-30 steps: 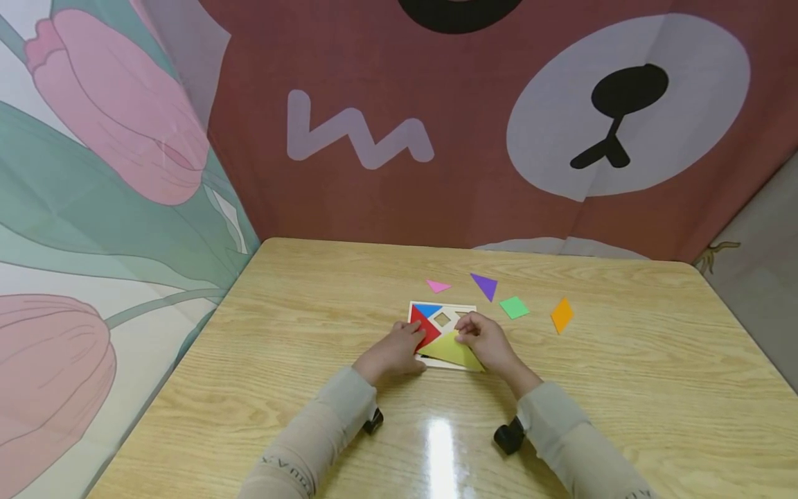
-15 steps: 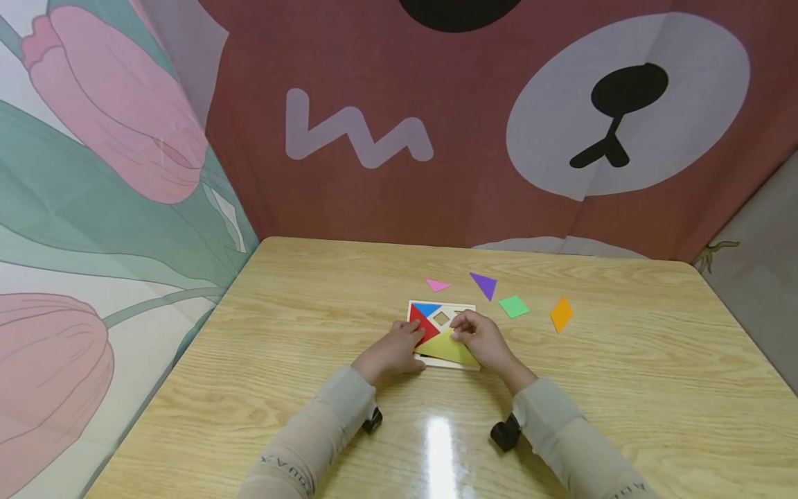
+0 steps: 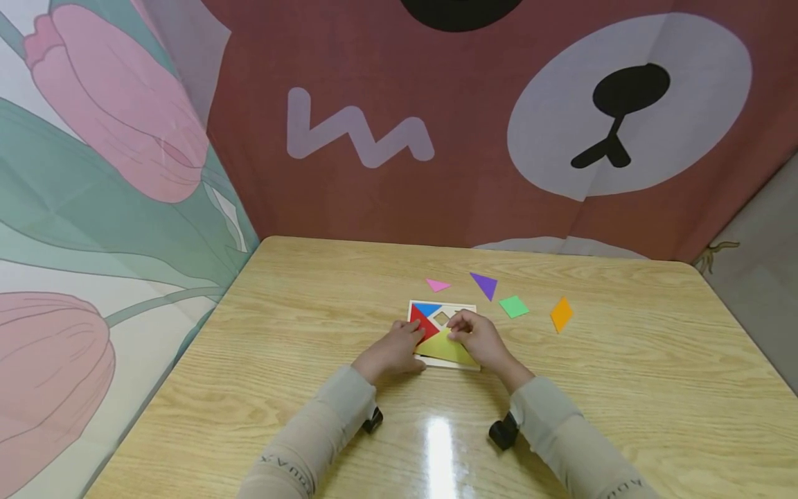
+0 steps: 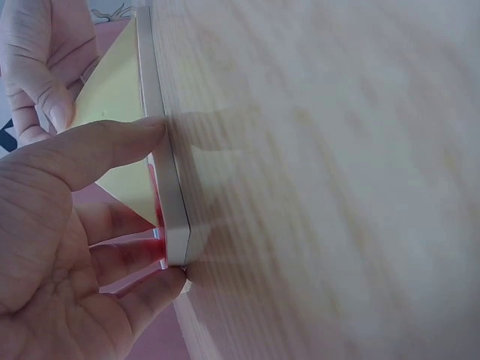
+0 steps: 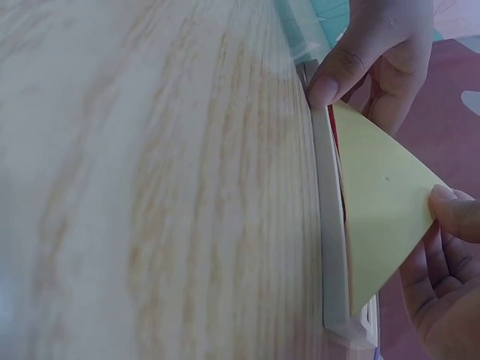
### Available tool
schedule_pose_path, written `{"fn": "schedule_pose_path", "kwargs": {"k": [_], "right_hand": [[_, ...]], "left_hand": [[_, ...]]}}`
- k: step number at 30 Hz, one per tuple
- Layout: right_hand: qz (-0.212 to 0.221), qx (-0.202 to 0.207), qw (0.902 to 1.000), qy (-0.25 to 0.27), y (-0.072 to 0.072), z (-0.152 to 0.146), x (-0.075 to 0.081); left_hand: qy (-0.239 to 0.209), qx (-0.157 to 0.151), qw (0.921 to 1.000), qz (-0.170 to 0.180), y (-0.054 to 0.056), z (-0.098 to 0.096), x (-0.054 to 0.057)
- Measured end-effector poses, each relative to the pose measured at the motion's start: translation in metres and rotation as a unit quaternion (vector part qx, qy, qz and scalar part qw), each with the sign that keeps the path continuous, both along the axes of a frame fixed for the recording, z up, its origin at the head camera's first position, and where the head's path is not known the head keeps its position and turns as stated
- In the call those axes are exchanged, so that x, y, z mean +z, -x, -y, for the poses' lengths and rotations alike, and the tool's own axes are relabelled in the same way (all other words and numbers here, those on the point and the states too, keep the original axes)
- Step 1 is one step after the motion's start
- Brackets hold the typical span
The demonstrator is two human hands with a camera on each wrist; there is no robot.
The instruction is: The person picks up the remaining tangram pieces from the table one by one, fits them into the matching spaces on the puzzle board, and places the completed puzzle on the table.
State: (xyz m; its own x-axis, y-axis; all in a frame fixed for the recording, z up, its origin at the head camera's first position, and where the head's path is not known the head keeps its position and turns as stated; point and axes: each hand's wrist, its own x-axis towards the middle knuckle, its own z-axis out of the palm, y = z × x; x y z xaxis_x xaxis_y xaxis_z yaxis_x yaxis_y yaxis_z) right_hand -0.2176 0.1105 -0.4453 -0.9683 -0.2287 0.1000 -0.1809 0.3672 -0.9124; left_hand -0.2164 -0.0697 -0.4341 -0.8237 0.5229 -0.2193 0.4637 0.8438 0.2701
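On wooden table (image 3: 249, 374) sat white tray (image 3: 447, 363). My left hand (image 3: 394, 350) gripped its left end, thumb on near edge, fingers over red triangle (image 3: 429, 328) inside. Right hand (image 3: 483, 339), fingers curled, pinched yellow triangle (image 3: 445, 348) by one corner, piece tilted up over tray's near half. Blue triangle (image 3: 427, 309) was in far left corner. Sleeve lettering (image 3: 289, 473) was too small to read, tbh.

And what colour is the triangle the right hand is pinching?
Yellow. The right wrist view shows the triangle best.
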Motion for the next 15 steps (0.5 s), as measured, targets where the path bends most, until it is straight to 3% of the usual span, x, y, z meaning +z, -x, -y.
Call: {"fn": "schedule_pose_path", "kwargs": {"k": [15], "right_hand": [[0.003,0.013,0.9999,-0.006,0.0032,0.0009,-0.0013]], "left_hand": [[-0.003,-0.004,1.0,-0.007,-0.0004,0.0001,0.0011]]}}
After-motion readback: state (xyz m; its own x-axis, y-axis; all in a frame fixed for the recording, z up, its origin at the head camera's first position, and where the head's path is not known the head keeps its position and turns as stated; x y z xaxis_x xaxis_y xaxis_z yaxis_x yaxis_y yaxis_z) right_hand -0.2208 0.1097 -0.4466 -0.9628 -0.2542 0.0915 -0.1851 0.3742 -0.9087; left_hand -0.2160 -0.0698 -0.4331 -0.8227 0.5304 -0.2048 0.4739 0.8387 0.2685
